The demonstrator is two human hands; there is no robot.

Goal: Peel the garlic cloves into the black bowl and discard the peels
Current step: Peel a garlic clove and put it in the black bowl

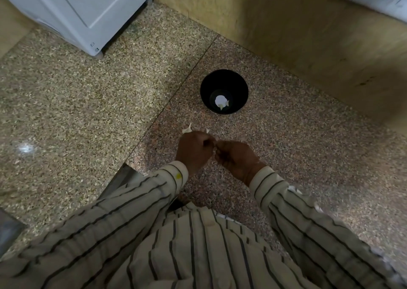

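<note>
Both hands meet over the speckled granite counter [88, 95], the left hand [193, 150] and right hand [236, 158] curled, fingertips touching around something too small to tell. At twelve o'clock, apart, sits the black bowl [224, 79] holding peeled garlic [221, 101]. A clove [187, 129] lies just beyond the left knuckles.

You see the black bowl [224, 91] standing upright on the speckled stone counter, well apart from the edge near you. Inside, on its bottom, lie a few pale peeled garlic cloves [221, 102] close together. Nearer to you, white garlic pieces [187, 129] lie on the counter just beyond your hands, partly hidden; you cannot tell if they are cloves or peels.
</note>
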